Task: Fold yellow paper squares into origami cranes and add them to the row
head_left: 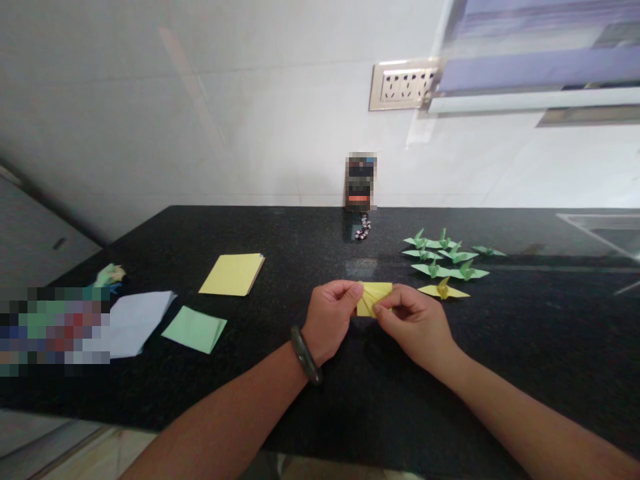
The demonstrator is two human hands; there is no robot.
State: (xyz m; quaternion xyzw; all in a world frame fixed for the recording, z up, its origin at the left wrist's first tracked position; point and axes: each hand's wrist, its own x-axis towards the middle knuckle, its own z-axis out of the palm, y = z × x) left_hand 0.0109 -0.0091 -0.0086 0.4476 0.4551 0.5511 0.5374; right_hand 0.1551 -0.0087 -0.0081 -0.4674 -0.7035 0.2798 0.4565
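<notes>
A small folded piece of yellow origami paper [371, 293] is held between both hands above the dark countertop. My left hand [330, 317], with a dark bangle [306, 355] at the wrist, pinches its left edge between thumb and fingers. On the other side my right hand [417, 323] grips the lower right part, thumb and fingertips closed on the paper. Diagonal creases show on its face. Just beyond my right hand lies a yellow paper crane [444, 289] with spread wings, and behind it stand several green paper cranes [434, 269].
A yellow paper stack [233, 275] and a green paper sheet [195, 329] lie to the left, beside white paper [143, 320] and a crumpled bit of paper [109, 275]. A phone [360, 181] leans on the wall, its beaded strap [363, 227] on the black countertop [280, 247].
</notes>
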